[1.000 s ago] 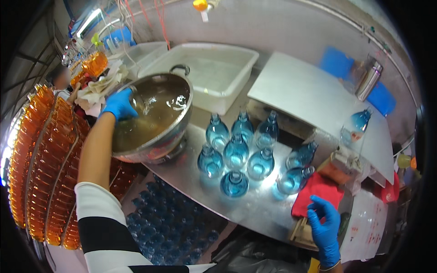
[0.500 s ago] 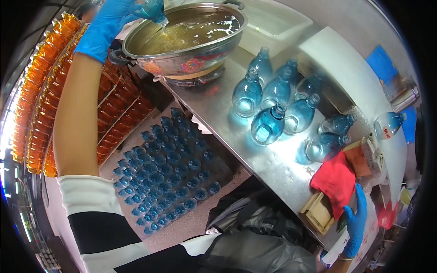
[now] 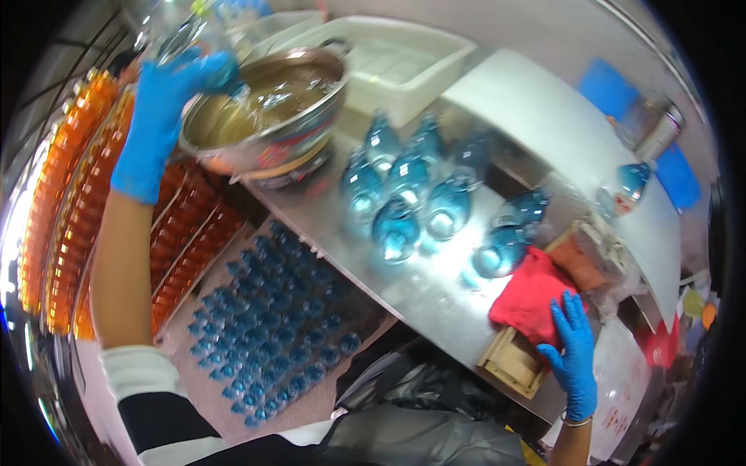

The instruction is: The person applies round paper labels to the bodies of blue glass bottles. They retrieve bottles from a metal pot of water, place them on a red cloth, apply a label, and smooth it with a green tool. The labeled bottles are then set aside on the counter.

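My left hand [image 3: 159,116], in a blue glove, is wrapped round a blue clear bottle [image 3: 225,78] at the upper left. The bottle is tipped neck-down over a wide metal pot [image 3: 272,147], and clear liquid runs from its mouth into the liquid there. Most of the bottle is hidden by my fingers. My right hand [image 3: 575,357], also gloved in blue, lies with fingers spread at the edge of a red cloth [image 3: 528,299]; whether it presses on the cloth I cannot tell. Beside the cloth sits a small wooden box [image 3: 513,361].
Several blue bottles [image 3: 396,229] stand or lie on the metal table [image 3: 420,299]. Behind the pot is a white tub [image 3: 404,97]. Many blue bottles [image 3: 264,334] crowd the floor at left, next to stacked rows of amber bottles [image 3: 70,210]. A brick-like block [image 3: 579,256] lies past the cloth.
The whole view has shifted, and things on the table appear farther left. My right hand has come up to the red cloth. My left hand still tips the bottle over the pot.
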Demonstrator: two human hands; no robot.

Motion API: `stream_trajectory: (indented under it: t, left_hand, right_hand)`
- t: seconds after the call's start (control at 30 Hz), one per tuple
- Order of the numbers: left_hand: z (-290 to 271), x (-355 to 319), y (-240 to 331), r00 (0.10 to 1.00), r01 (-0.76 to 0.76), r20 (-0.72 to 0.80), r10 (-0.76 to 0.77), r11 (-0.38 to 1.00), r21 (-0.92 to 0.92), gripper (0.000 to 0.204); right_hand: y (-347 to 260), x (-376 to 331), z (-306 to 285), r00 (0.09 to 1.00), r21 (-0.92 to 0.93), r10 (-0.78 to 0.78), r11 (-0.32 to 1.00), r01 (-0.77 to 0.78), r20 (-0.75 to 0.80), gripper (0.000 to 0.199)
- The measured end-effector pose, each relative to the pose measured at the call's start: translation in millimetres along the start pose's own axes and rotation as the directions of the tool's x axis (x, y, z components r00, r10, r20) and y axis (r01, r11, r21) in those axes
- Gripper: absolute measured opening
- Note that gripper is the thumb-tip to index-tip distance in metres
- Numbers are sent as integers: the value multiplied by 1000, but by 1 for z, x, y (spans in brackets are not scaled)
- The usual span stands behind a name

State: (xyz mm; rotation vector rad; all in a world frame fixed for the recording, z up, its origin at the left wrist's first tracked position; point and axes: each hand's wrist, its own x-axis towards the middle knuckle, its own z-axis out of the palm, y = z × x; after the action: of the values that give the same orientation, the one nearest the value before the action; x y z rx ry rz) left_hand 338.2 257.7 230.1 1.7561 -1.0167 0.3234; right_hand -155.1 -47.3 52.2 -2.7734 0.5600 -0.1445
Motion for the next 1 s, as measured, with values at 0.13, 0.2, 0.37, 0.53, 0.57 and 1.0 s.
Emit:
stream_trajectory:
  t: [0.13, 0.2, 0.37, 0.53, 0.57, 1.0]
  left_hand:
    - [-2, 18, 4, 989, 100, -93, -116, 982, -162, 48]
    - [44, 23, -17, 988, 129, 86, -125, 990, -49, 52]
    - [76, 43, -41, 994, 84, -51, -97, 975, -205, 40]
    - [46, 74, -85, 981, 63, -173, -90, 986, -157, 29]
    - [64, 69, -73, 996, -5, -85, 0, 998, -61, 34]
    - [357, -141, 193, 350, -756, 598, 721, 595, -275, 49]
  right_hand:
    - [-1, -13, 2, 994, 88, 57, 995, -49, -95, 69]
    - [13, -36, -7, 985, 58, 129, 991, -123, -112, 68]
    - [27, -93, -15, 945, 19, 254, 967, -256, -208, 51]
    - [53, -125, -17, 875, 61, 346, 936, -347, -339, 39]
    - [62, -132, -19, 882, 62, 350, 935, -349, -315, 39]
    - [106, -93, -1, 978, 509, 206, 846, -158, -38, 31]
